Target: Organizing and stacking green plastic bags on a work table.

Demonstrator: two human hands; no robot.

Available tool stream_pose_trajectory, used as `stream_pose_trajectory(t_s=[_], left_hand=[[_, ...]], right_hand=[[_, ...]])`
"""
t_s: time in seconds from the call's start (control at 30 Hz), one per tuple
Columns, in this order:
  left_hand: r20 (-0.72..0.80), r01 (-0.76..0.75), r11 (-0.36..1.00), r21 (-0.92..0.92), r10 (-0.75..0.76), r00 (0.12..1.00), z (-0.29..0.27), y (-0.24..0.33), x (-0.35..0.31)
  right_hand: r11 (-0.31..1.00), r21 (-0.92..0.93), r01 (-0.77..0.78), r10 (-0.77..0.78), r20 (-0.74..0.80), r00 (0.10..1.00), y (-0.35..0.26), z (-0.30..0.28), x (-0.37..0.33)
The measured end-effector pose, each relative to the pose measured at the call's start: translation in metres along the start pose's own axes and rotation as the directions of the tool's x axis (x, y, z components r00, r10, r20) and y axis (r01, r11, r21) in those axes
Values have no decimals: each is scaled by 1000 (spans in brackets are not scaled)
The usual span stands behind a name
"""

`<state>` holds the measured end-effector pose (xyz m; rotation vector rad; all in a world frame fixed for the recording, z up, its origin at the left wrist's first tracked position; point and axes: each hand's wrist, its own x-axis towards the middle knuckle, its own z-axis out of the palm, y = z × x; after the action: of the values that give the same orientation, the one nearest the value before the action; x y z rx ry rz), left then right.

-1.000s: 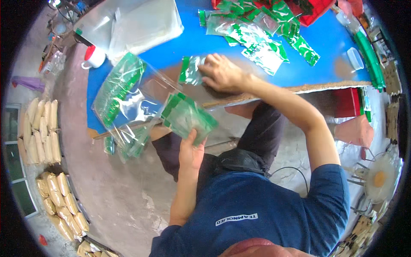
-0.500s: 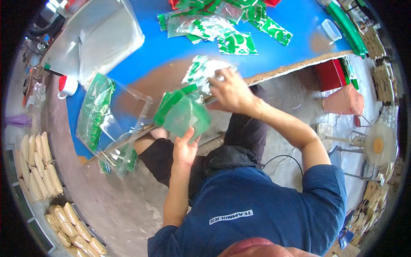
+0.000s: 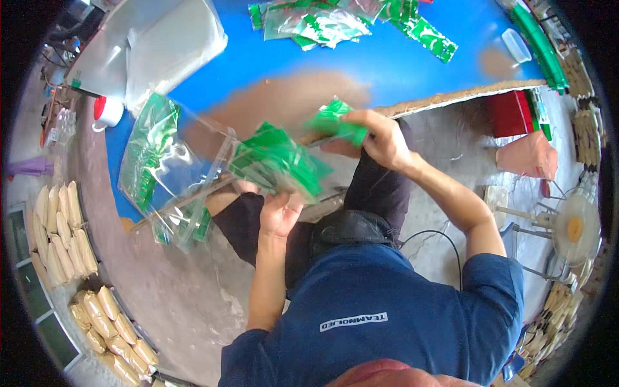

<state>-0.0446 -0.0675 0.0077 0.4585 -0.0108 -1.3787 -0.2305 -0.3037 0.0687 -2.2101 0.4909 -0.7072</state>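
My left hand [image 3: 282,214] pinches a blurred stack of green and clear plastic packets [image 3: 274,151] by its near edge, above my lap at the table's front edge. To the right, my right hand [image 3: 385,138] grips a smaller green packet [image 3: 332,119], smeared by motion; whether it is one or several I cannot tell. The two hands are apart. Left of the stack lies a large clear plastic bag [image 3: 184,155] with green packets inside, partly hanging over the table edge. At the far side of the table is a loose pile of green and clear packets [image 3: 316,24].
A pile of clear plastic sheets [image 3: 174,55] lies at the far left, near a white mug [image 3: 111,115] with a red top. A clear tray [image 3: 516,45] sits at the far right. Beyond the table's edge stand a red bin [image 3: 509,115] and a fan [image 3: 572,226].
My right hand has picked up the green packet from the table beside the stack. The stack in my left hand has tilted, fanning out its green packets. The whole view has shifted slightly.
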Motion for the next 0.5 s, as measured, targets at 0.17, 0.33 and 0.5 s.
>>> stream_pose_trajectory(t_s=[0.17,0.33,0.5], left_hand=[[-59,-187,932,310,215,975,49,11,20],[284,-474,305,826,502,817,104,56,60],[456,-547,204,812,364,812,88,94,95]], right_hand=[[399,648,-649,506,434,745,-78,2,43],[842,525,-122,95,77,992,-62,17,86],[957,290,6,-25,60,998,-20,50,92]])
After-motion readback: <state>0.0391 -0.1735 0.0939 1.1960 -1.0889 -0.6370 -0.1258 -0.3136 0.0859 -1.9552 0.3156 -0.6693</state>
